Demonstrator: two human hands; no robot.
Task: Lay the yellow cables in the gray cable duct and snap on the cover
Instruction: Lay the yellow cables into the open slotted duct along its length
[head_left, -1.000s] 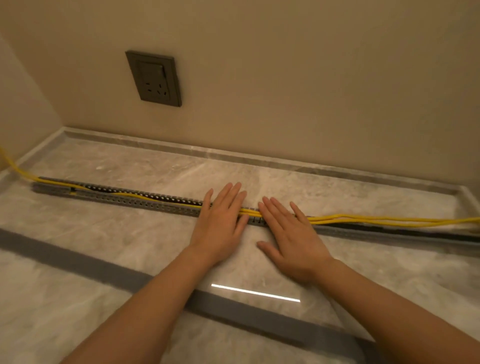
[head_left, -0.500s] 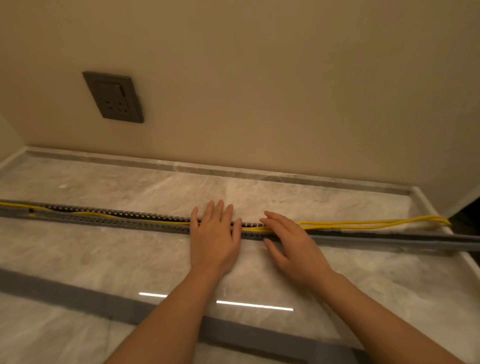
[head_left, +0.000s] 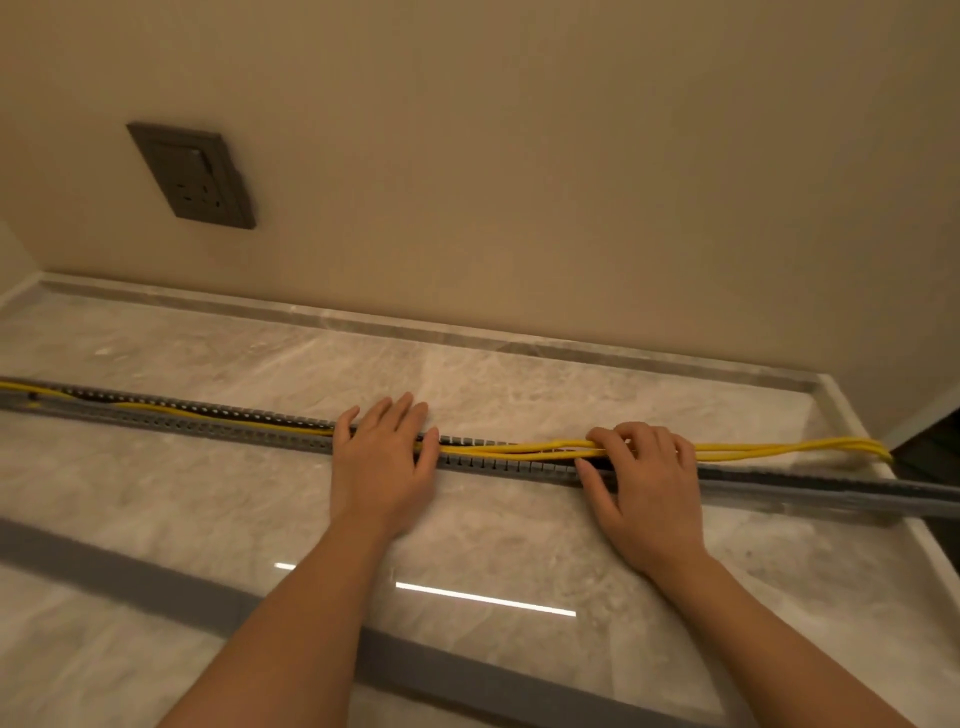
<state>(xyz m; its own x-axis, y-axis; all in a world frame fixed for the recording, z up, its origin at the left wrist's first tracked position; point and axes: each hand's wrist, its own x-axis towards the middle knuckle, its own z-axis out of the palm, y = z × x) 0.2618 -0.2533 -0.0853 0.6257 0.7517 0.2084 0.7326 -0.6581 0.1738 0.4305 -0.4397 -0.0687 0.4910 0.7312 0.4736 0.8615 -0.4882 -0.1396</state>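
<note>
A long gray slotted cable duct (head_left: 498, 464) runs left to right across the marble floor. Yellow cables (head_left: 769, 449) lie inside it on the left and ride above its rim from the middle to the right end. My left hand (head_left: 382, 465) lies flat, fingers straight, pressing down on the duct and cables. My right hand (head_left: 647, 483) sits further right with its fingers curled over the raised cables and its thumb on the duct's near wall. A long gray strip (head_left: 171, 587), which looks like the cover, lies on the floor nearer to me.
A beige wall with a dark socket plate (head_left: 192, 174) stands behind the duct. A raised marble edge (head_left: 571, 345) borders the floor at the back and on the right. A dark gap (head_left: 930, 441) opens at the far right.
My right hand slid to the right along the duct, away from the left hand, and its fingers curled over the cables. The left hand stayed flat on the duct. The view shifted right.
</note>
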